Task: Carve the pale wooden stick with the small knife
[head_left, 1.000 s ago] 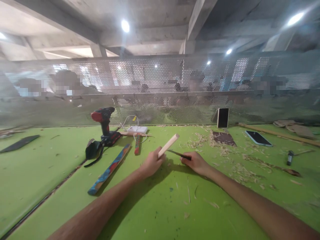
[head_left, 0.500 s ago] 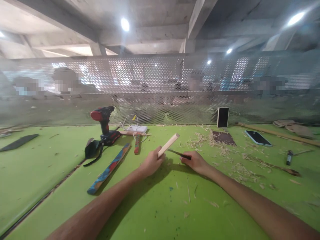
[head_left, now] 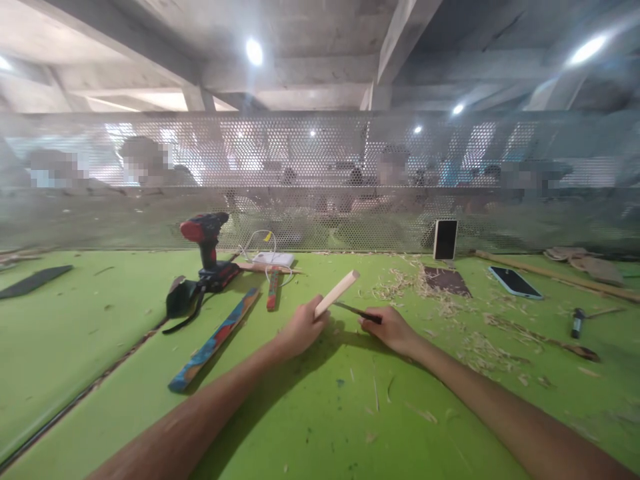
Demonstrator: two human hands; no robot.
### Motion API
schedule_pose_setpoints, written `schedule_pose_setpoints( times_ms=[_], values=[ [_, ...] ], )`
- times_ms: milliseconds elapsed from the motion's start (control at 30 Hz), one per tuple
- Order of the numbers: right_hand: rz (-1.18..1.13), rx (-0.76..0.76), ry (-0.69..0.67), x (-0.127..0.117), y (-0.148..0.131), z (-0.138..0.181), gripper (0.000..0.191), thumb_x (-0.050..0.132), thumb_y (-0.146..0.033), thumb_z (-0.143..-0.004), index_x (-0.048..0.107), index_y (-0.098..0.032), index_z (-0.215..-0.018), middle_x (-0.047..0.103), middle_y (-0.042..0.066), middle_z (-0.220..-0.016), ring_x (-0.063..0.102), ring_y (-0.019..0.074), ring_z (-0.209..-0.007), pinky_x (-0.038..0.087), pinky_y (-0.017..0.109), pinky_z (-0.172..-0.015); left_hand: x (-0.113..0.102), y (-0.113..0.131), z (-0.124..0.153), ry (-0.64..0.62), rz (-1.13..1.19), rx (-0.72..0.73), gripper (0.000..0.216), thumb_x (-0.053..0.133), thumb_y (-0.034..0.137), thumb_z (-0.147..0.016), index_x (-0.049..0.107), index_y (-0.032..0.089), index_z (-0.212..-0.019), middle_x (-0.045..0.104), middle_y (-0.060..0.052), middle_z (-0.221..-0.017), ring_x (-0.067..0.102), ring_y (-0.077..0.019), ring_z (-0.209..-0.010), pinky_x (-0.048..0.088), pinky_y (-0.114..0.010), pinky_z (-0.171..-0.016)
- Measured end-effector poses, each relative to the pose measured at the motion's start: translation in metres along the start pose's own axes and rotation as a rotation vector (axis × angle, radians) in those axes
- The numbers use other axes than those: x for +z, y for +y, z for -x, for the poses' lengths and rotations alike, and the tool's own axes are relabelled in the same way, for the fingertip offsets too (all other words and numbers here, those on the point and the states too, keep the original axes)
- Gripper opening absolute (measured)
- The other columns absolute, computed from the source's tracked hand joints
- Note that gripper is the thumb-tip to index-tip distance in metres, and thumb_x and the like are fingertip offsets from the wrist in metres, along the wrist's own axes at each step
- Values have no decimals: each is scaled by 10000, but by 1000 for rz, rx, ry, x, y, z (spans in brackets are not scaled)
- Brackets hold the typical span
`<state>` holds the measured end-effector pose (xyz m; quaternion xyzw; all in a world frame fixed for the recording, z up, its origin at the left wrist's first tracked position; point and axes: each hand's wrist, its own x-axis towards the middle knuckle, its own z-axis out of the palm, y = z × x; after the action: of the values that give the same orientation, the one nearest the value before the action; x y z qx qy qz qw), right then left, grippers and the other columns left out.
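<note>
"What sort of place are you seeing from over there?"

"A workshop, I'd say. I've got curly wood shavings strewn over a green tabletop, a power drill standing on it, and a pale stick held up near a knife."

"And the building?"

"Rough concrete beams overhead, with bright lamps, so it looks to me like a big shared hall. Through the mesh screen behind the tabletop I can make out several people, too blurred to tell what they're doing."
</note>
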<state>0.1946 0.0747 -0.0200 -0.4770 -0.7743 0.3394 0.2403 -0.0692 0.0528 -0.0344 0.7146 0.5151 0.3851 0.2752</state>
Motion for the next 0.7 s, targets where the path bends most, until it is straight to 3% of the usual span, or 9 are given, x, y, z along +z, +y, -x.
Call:
schedule_pose_setpoints(
  times_ms=[333,700],
  values=[
    [6,5,-12,2,9,-3,484,620,-645,-975,684,-206,-781,568,-5,-655,442,158,-601,258,297,-593,0,2,0,9,-20,0,129,535,261,-961,478,243,-846,551,34,-688,477,-154,-610,298,-272,-586],
    [26,-6,7,-3,-2,0,504,592,-663,-966,632,-215,-741,548,-4,-648,423,159,-604,268,312,-592,2,3,-2,1,-5,-13,176,541,288,-1007,507,233,-843,560,27,-708,485,-150,-610,298,-277,-588]
  ],
)
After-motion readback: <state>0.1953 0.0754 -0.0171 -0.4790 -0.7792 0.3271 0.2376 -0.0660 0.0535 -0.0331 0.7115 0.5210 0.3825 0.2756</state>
